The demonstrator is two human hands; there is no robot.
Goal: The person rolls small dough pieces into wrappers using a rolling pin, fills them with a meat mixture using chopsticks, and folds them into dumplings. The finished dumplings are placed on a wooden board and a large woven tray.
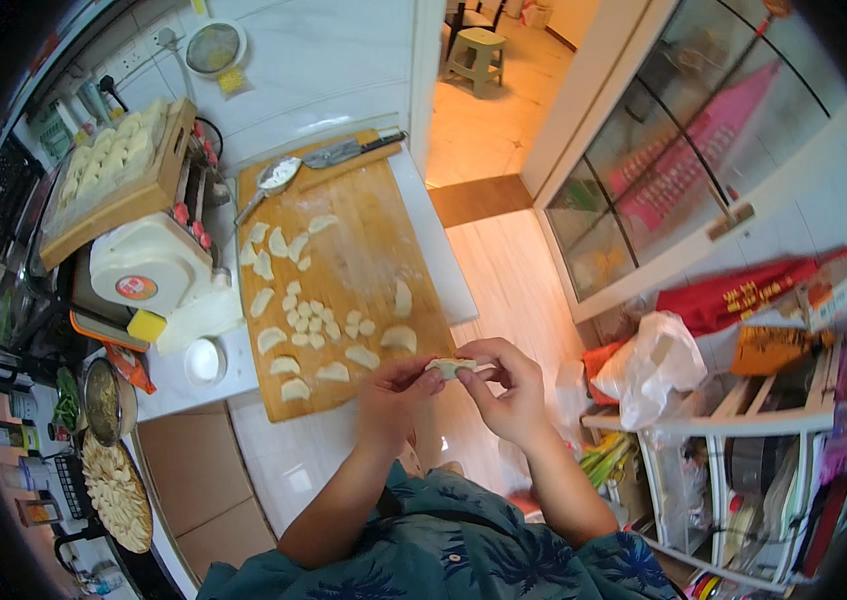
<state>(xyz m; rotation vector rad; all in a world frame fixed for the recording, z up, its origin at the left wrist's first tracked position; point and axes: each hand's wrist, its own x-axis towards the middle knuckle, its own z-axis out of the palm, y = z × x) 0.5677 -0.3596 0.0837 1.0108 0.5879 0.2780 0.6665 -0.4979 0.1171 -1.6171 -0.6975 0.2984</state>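
Note:
Both my left hand (397, 394) and my right hand (506, 386) pinch one folded dumpling (452, 366) along its edge, in front of my body. It hangs in the air just off the near right corner of a wooden board (386, 210). Several half-moon dumplings (333, 372) lie along the board's left and near sides. At its middle is a cluster of small dough pieces (307, 322). Further up, a metal scoop (278, 176) holds white flour. A cleaver (352, 150) and a wooden rolling pin (352, 166) lie at the far edge.
Left of the board are a white bowl (205, 362), a yellow sponge (146, 326) and a wooden tray (119, 195) of dumplings, propped high. A metal bowl of filling (103, 401) and a round tray heaped with dumplings (117, 491) stand nearer. A loaded shelf rack (708, 429) is at right.

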